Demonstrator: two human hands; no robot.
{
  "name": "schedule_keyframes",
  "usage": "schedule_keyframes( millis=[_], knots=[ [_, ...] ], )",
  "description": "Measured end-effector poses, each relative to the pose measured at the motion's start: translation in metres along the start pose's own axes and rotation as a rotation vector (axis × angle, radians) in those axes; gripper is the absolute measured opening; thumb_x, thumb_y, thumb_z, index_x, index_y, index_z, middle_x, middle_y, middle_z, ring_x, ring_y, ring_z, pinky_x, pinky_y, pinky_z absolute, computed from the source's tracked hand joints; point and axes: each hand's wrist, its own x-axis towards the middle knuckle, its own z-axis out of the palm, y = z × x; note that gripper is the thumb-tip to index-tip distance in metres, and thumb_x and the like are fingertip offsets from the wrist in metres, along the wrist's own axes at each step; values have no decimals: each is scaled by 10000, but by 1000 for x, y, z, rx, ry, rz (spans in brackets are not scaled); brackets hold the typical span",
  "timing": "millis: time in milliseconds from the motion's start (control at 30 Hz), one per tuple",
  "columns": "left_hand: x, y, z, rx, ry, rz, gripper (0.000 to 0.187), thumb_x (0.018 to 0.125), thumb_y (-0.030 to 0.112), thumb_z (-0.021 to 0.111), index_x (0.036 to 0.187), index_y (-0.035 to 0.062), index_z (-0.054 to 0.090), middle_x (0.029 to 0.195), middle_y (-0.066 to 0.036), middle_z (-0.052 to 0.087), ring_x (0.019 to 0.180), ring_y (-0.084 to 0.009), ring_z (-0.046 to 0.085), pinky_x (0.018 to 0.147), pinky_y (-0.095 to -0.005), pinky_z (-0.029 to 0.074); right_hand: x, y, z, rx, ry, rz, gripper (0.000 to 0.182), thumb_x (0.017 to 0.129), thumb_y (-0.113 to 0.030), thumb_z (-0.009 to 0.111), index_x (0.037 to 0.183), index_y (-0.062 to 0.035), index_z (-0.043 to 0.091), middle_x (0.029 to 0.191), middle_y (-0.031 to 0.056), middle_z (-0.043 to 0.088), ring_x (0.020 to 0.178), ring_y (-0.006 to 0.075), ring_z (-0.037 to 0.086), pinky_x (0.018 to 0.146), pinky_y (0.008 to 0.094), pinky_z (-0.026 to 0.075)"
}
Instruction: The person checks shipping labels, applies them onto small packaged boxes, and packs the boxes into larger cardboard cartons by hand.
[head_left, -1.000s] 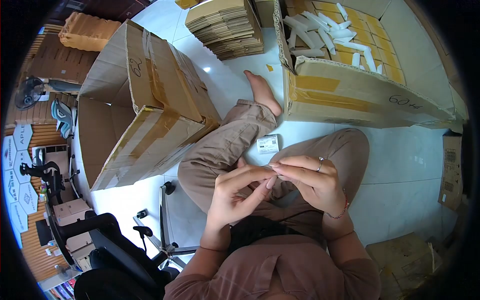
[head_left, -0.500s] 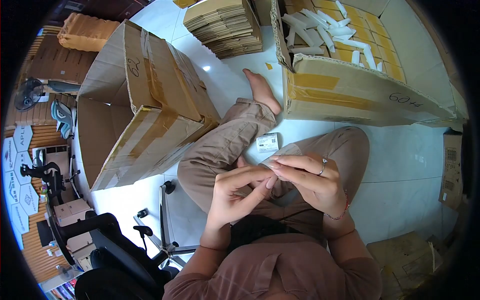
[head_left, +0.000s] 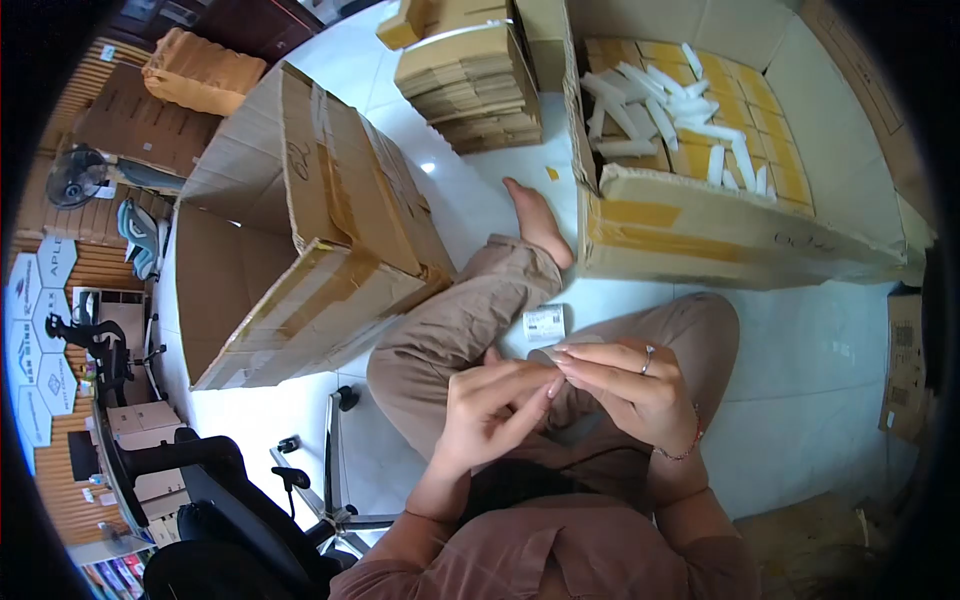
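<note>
Forward and to the left of the left hand, a handwritten "62" is borne by the cardboard box. Forward and right of the right hand, "60" can be made out on the carton, its further marks blurred. Just beyond both hands, the print on the white label is too small to be read. Far left, "APLE" is shown on the hexagonal wall panels.

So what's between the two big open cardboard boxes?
In the head view, the person's lower leg and bare foot, a small yellow scrap and a stack of cardboard.
</note>
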Motion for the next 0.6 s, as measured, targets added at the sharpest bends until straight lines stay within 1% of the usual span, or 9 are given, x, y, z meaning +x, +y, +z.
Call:
schedule_keyframes(
  millis=[133,200,267,333,367,433,467,533,600],
  knots=[
    [4,-6,6,102,59,119,128,774,-15,690,900,-28,701,789,-126,686,643,-193,652,610,-272,505,3,0,-2,-2,-2,31,212,770,40,709,980,13,716,988,115,712,791,222,704,662,293,554],
    [6,-8,9,129,81,137,128,769,-9,694,896,-28,700,787,-122,686,639,-195,651,600,-269,501,0,4,0,19,17,82,226,792,13,692,1013,-26,710,1018,83,707,768,226,687,661,304,549],
    [6,-9,10,152,97,152,129,764,-3,698,891,-28,700,786,-117,685,634,-197,649,590,-266,498,0,4,3,56,52,87,206,804,21,679,1001,-27,712,1006,83,708,766,227,683,668,297,546],
    [6,-10,10,184,124,68,141,749,18,708,884,-21,700,789,-114,687,649,-209,660,692,-312,524,-1,7,3,90,92,93,189,816,28,666,989,-27,714,995,84,709,763,227,679,675,290,542],
    [7,-13,9,183,119,81,141,749,18,708,884,-21,700,789,-114,687,649,-209,660,692,-312,524,-3,10,2,111,75,94,170,826,31,658,976,-23,716,1004,87,708,775,221,676,688,284,540],
    [9,-19,2,390,213,114,143,740,80,718,874,31,706,774,-77,685,624,-212,647,862,-405,524,-7,14,-2,118,73,88,153,836,34,650,962,-18,718,1013,89,707,786,214,673,701,278,538],
    [8,-18,-5,484,257,92,125,740,84,712,853,32,705,767,-77,689,656,-211,655,1038,-482,410,-10,15,-4,225,110,157,132,860,27,636,966,-9,706,1034,110,704,807,203,668,726,280,537],
    [20,-24,-17,493,329,92,91,764,75,698,844,31,702,776,-64,701,723,-197,667,1077,-460,353,-20,20,-8,322,158,220,113,885,19,623,970,0,694,1055,130,701,828,192,662,752,283,537],
    [31,-26,-33,528,422,86,103,780,71,692,875,34,707,789,-70,704,757,-191,668,1071,-452,349,-33,30,-13,776,233,407,79,939,-13,576,979,14,639,1101,188,679,929,194,659,822,299,527]
  ],
)
